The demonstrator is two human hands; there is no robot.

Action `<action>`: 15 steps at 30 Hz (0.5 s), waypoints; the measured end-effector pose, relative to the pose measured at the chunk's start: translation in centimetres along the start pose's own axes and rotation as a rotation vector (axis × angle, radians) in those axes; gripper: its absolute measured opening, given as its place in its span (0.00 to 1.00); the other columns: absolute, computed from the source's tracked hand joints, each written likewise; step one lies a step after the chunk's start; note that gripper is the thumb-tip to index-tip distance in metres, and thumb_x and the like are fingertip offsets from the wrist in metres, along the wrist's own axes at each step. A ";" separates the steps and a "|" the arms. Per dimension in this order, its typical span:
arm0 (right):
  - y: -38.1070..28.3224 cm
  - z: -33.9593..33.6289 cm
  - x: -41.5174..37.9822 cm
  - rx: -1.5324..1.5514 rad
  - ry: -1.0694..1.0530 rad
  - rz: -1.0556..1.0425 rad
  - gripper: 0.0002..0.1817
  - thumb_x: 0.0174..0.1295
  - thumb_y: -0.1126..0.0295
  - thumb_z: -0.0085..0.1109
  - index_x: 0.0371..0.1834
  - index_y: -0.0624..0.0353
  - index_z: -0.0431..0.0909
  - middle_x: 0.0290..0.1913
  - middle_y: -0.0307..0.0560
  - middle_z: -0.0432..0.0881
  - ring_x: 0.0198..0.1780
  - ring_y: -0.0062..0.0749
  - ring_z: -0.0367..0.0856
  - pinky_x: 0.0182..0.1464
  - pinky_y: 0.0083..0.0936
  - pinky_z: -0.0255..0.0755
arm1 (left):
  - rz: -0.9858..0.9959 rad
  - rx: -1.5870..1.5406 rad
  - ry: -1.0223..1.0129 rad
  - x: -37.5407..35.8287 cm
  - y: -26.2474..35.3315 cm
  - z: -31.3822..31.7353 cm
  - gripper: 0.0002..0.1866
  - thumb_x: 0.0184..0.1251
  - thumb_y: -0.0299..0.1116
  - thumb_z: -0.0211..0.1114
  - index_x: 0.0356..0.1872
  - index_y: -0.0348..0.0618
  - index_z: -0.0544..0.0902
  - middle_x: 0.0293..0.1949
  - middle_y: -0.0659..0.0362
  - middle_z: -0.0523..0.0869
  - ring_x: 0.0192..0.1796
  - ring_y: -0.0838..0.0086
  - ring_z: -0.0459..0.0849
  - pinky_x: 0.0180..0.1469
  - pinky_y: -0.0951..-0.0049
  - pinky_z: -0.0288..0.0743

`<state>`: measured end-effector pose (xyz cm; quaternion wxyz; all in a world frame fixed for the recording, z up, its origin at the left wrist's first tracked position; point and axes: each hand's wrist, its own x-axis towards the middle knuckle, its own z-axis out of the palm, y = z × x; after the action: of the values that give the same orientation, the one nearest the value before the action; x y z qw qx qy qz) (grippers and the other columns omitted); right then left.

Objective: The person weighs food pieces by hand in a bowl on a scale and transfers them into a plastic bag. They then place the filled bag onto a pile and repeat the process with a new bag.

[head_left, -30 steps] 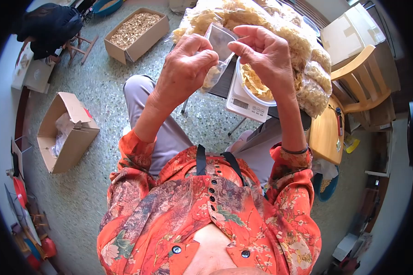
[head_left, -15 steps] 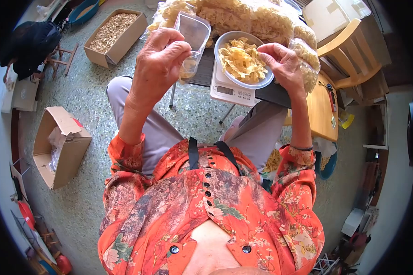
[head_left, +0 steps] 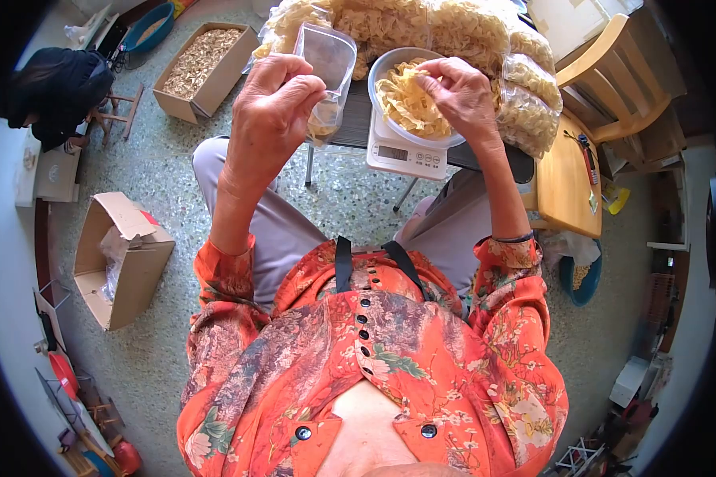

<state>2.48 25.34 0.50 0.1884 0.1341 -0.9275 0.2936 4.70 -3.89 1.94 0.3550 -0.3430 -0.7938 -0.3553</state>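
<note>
My left hand (head_left: 277, 107) pinches the edge of a clear plastic bag (head_left: 328, 60), which stands with its mouth spread and a few pale flakes low inside. Over a white plastic bowl (head_left: 380, 70), my right hand (head_left: 463, 97) has its fingers closed at the yellowish dried flakes (head_left: 410, 102) heaped there. Whether a flake is between those fingertips is hard to see, though they touch the heap. The bowl rests on a white digital scale (head_left: 406, 160) with a small display at its front, set on a dark table (head_left: 356, 119).
Several filled bags (head_left: 422, 28) of flakes are piled behind the bowl. A wooden chair (head_left: 569, 183) with tools on its seat stands to the right. On the left are a carton of brown pieces (head_left: 203, 63), an open cardboard box (head_left: 131, 262) and a seated person (head_left: 60, 91).
My right hand has moved left from the bowl's right rim to over the flakes. The left hand still holds the bag. The view has shifted slightly.
</note>
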 end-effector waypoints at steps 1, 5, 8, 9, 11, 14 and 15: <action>0.2 -0.2 0.0 0.135 0.038 0.057 0.12 0.62 0.64 0.75 0.44 0.57 0.91 0.37 0.41 0.89 0.35 0.25 0.86 0.40 0.26 0.79 | 0.000 0.002 0.001 0.0 -0.1 0.0 0.10 0.54 0.20 0.76 0.38 0.38 0.88 0.41 0.55 0.84 0.44 0.62 0.86 0.46 0.65 0.81; 0.5 -1.1 0.0 0.479 0.155 0.176 0.10 0.65 0.68 0.74 0.44 0.61 0.90 0.37 0.40 0.91 0.36 0.17 0.86 0.41 0.18 0.81 | -0.003 -0.007 -0.003 0.0 0.0 0.0 0.10 0.54 0.20 0.76 0.37 0.38 0.88 0.41 0.55 0.84 0.44 0.62 0.86 0.46 0.65 0.81; 0.9 -1.4 0.0 0.645 0.235 0.197 0.10 0.66 0.68 0.74 0.44 0.62 0.89 0.37 0.40 0.91 0.38 0.17 0.86 0.43 0.17 0.82 | -0.008 -0.002 -0.003 0.0 0.0 0.0 0.10 0.54 0.20 0.76 0.38 0.38 0.88 0.41 0.55 0.84 0.44 0.62 0.86 0.46 0.65 0.81; 0.8 -1.4 0.1 0.774 0.293 0.195 0.10 0.66 0.68 0.74 0.44 0.63 0.89 0.37 0.40 0.91 0.38 0.17 0.86 0.43 0.18 0.82 | -0.013 -0.015 -0.003 0.0 0.0 0.1 0.10 0.54 0.20 0.76 0.38 0.38 0.89 0.41 0.55 0.84 0.45 0.62 0.86 0.46 0.65 0.81; 0.5 -1.7 0.0 0.797 0.324 0.216 0.10 0.66 0.68 0.74 0.44 0.63 0.89 0.36 0.39 0.91 0.37 0.16 0.85 0.42 0.17 0.81 | -0.017 -0.027 -0.002 0.0 0.0 0.2 0.11 0.54 0.20 0.76 0.38 0.39 0.89 0.41 0.55 0.84 0.45 0.62 0.86 0.46 0.65 0.81; 1.1 -0.9 -0.4 0.359 0.208 0.152 0.09 0.66 0.68 0.74 0.43 0.62 0.89 0.34 0.39 0.90 0.35 0.16 0.85 0.40 0.17 0.80 | -0.021 -0.035 0.004 0.1 0.0 0.3 0.11 0.54 0.19 0.76 0.39 0.39 0.89 0.42 0.56 0.85 0.45 0.62 0.86 0.46 0.65 0.81; 0.9 -1.0 -0.2 0.358 0.211 0.149 0.09 0.66 0.68 0.74 0.43 0.62 0.89 0.34 0.39 0.90 0.35 0.16 0.85 0.40 0.17 0.80 | -0.021 -0.036 0.006 0.1 0.0 0.3 0.11 0.54 0.19 0.76 0.39 0.39 0.89 0.42 0.56 0.85 0.45 0.62 0.86 0.46 0.65 0.81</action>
<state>2.64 26.65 0.72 0.2354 0.0649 -0.8430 0.4792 4.53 -3.56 1.89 0.3472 -0.3400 -0.7897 -0.3744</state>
